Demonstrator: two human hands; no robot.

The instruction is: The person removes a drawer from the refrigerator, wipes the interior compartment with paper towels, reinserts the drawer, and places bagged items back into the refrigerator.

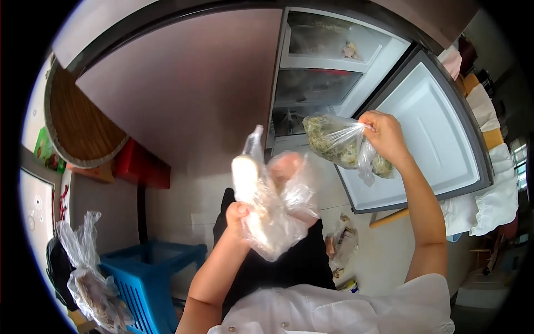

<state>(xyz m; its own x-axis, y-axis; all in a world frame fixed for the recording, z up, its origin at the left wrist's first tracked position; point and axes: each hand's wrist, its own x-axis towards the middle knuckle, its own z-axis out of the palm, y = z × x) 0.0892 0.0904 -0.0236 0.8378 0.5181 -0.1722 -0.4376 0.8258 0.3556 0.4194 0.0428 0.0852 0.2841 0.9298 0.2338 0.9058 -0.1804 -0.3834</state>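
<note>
Near the middle of the view my left hand point(238, 220) grips clear plastic bags point(267, 222). One has a long white item inside, and another beside it has something pinkish in it. My right hand point(384, 133) is closed on the gathered neck of a clear bag point(339, 142) filled with green, leafy-looking pieces. That bag hangs in front of the open freezer door. Behind it stands the open freezer compartment point(361, 61) with frosted, translucent drawers point(317, 86).
The open door point(420, 133) spreads on the right, with white cloths point(484, 195) behind it. A blue plastic stool point(139, 278) and another bag point(92, 284) are at lower left. Bagged items point(342, 245) lie on the floor. A red box point(142, 165) sits left.
</note>
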